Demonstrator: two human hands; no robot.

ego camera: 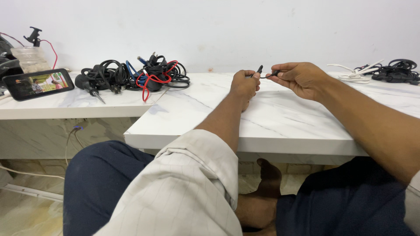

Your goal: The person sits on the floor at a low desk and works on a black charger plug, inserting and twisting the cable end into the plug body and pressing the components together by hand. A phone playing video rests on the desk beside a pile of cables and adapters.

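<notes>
Here, both hands meet above the white marble-patterned table (271, 118), toward its far edge. The left hand (244, 85) is curled into a loose fist, its fingers pinched together on a small black plug (259, 70) whose tip sticks up past the knuckles. The right hand (299, 78) sits just beside it, thumb and forefinger pressed together on a second small black piece (274, 73). A thin dark link runs between the two pieces; whether they are joined cannot be told. The left wrist rests on the table; the right forearm reaches in across the table's near right corner.

To the left of the table's far corner, on a lower white shelf (65, 105), lies a tangle of black, red and blue cables (140, 75). Just left of the tangle lies a black tool with a thin metal tip (89, 87). Further left a phone (38, 83) stands propped with its screen lit, and behind it a clear plastic tub (30, 59).

At the table's far right edge lie a white cable (358, 74) and, beside it, a coil of black cable (398, 70).

Below the table's near edge, the person's knees in dark trousers and a bare foot are visible.
</notes>
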